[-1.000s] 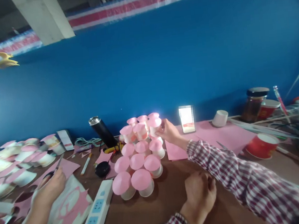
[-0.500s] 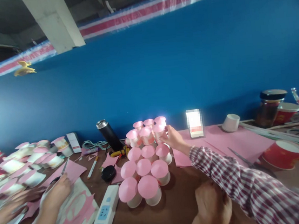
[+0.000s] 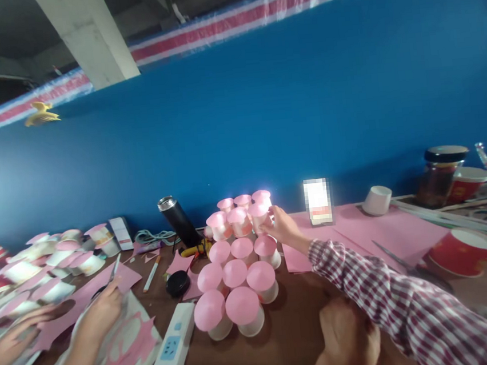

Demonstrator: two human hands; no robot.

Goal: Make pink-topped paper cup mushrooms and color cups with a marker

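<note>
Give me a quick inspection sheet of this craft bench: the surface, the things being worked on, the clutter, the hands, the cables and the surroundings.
Surface: brown table, pink paper sheet at the back.
Things in hand: cluster of pink-topped cups; the right hand touches the pink-topped cup at its far right.
Clutter: black flask, scissors, red cup, white cup, glass jar, more capped cups at left.
Hands: left hand closed, resting on the table near the cluster; a co-worker's hand on pink cut-outs.
Cables: power strip, coiled cord.
Surroundings: blue wall, yellow bird ornament.
</note>
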